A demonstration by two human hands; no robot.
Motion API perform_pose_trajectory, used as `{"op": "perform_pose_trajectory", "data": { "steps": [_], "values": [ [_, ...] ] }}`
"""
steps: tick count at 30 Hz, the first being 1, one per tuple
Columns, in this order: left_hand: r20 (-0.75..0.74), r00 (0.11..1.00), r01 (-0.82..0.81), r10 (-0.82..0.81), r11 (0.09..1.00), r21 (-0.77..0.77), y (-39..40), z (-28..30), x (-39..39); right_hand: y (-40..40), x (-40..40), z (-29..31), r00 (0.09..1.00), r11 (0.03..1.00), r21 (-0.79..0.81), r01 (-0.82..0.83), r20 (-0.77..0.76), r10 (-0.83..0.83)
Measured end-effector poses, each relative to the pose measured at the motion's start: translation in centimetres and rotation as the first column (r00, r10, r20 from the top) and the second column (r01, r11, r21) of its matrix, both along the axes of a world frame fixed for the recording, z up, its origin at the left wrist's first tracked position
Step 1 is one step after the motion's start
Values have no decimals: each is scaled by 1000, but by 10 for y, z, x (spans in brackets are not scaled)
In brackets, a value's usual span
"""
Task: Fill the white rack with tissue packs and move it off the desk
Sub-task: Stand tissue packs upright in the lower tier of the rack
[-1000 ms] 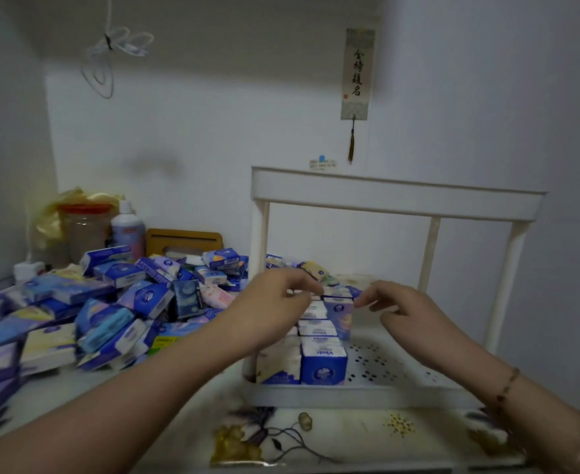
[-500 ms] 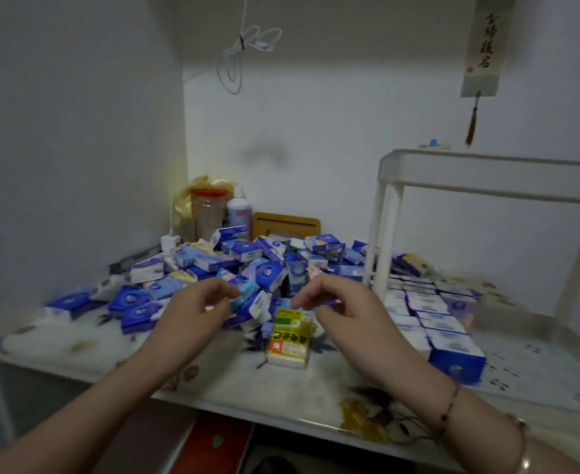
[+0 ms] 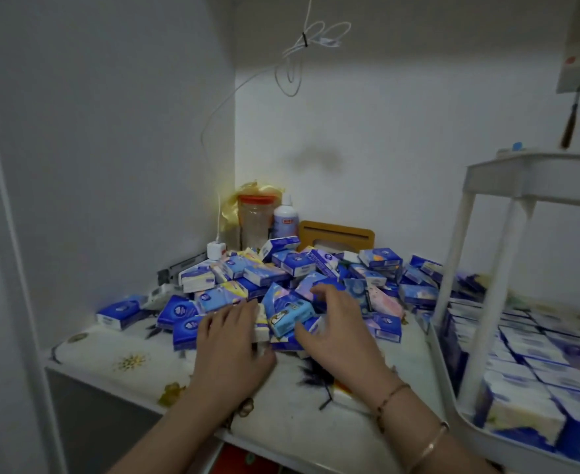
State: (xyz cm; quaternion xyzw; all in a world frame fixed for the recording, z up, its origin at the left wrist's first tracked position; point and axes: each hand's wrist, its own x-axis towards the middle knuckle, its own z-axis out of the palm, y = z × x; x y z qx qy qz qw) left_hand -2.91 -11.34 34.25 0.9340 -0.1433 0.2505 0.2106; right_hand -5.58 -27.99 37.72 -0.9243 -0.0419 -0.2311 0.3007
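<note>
A heap of blue and white tissue packs point(image 3: 316, 268) covers the back of the desk point(image 3: 128, 360). My left hand point(image 3: 230, 340) lies palm down on the packs at the heap's front edge. My right hand point(image 3: 336, 333) reaches into the heap with fingers spread. Its thumb is at the near end of a light blue pack point(image 3: 290, 313), and a grip on it is not clear. The white rack point(image 3: 480, 333) stands at the right. Rows of tissue packs point(image 3: 528, 357) fill its lower shelf, blurred. Its top shelf point(image 3: 538, 179) looks bare.
A clear jar with an orange lid point(image 3: 256, 220), a white bottle point(image 3: 286, 218) and a brown wooden holder point(image 3: 336, 236) stand against the back wall. A white charger point(image 3: 216, 249) and its cable sit in the corner. The wall closes the desk's left side.
My view has swung left from the rack to the loose heap. Both hands left the rack's shelf, crossed over and have come down onto the front of the heap.
</note>
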Motion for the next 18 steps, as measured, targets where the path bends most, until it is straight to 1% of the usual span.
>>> {"op": "perform_pose_trajectory", "data": {
  "steps": [2, 6, 10, 14, 18],
  "values": [
    [-6, 999, -38, 39, 998, 50, -1, -1, 4, 1, -1, -3, 999, 996, -85, 27, 21, -25],
    [10, 993, -115, 115, 985, 127, -3, -1, 10, -4, -5, -4, 996, 965, -260, 37, -73, -58],
    [76, 994, -90, 83, 991, 96, -2, -3, 11, -12, -4, -9, 995, 965, -260, 43, -79, -66],
    [92, 994, -67, 57, 992, 106, 0, -6, 10, -15, -1, -13, 989, 942, -334, 45, -117, -89],
    [103, 995, -7, 9, 1000, -21, -2, -2, 4, -19, 1, -13, 987, 947, -321, 15, -146, -65]
  ]
}}
